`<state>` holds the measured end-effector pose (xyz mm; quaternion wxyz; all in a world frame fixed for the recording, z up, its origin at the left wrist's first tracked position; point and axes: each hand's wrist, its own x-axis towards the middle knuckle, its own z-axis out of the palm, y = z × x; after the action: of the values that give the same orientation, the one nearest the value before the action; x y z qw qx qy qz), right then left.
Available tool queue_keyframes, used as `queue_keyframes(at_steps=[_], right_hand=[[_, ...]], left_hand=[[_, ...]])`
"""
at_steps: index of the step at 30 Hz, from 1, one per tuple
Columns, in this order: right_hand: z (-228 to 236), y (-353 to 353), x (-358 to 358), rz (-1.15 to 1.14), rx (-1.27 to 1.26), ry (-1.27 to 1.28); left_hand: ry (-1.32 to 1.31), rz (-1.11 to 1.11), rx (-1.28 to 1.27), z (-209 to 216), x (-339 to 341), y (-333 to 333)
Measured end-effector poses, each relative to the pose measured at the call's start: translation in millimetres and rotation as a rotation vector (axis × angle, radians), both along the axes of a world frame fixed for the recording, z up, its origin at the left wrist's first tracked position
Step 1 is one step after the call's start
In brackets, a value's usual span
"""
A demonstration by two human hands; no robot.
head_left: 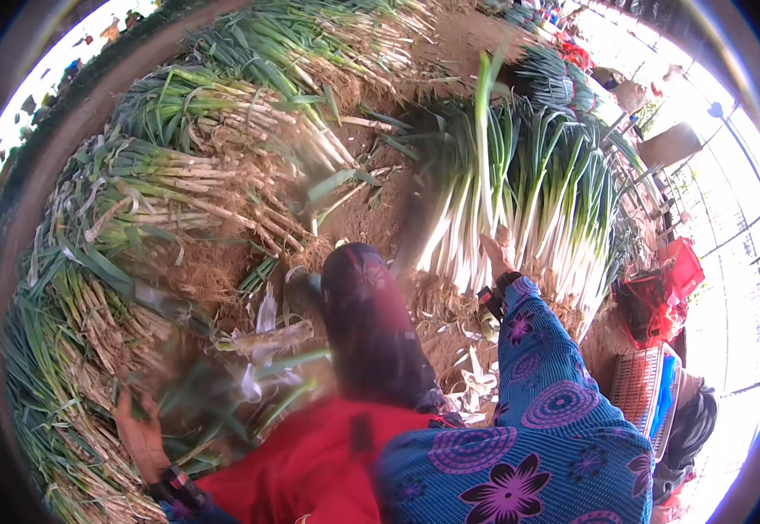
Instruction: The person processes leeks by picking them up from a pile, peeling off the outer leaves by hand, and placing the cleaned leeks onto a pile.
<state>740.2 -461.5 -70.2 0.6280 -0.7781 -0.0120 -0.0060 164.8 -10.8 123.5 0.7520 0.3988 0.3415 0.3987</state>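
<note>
My right hand [498,254] is at the front of a row of cleaned green onions [554,183], white stems toward me and dark green leaves pointing away. Its fingers are closed at the base of one long, pale green onion [484,131], which stands out above the rest. Low on the left, my left hand [140,430] reaches to a heap of untrimmed green onions [92,349] with brown, soil-covered stems. The fingers of that hand are apart and slightly curled, with no stalk visible in them. Blur softens the leaves beside it.
More untrimmed bundles [205,113] curve along the left and far side. Peeled skins [476,380] and loose leaves [266,336] litter the soil around my dark-trousered leg [371,323]. On the right are a red plastic bag [659,297], a basket [637,384] and a wire fence [738,236].
</note>
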Motion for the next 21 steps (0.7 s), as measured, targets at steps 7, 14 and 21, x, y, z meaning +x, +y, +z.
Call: queue_keyframes(at_steps=[7, 14, 21], right_hand=[[-31.3, 20.6, -9.7, 0.312, -0.339, 0.138], [9.6, 121.6, 47.7, 0.661, -0.266, 0.156], [84.4, 201.8, -58.1, 1.141, -0.224, -0.209]], left_hand=[[0.491, 0.088, 0.029, 3.0, 12.2, -81.2], [1.020, -0.758, 0.528, 57.4, 4.1, -18.2], [0.878, 0.233, 0.073, 32.6, -298.0, -92.0]])
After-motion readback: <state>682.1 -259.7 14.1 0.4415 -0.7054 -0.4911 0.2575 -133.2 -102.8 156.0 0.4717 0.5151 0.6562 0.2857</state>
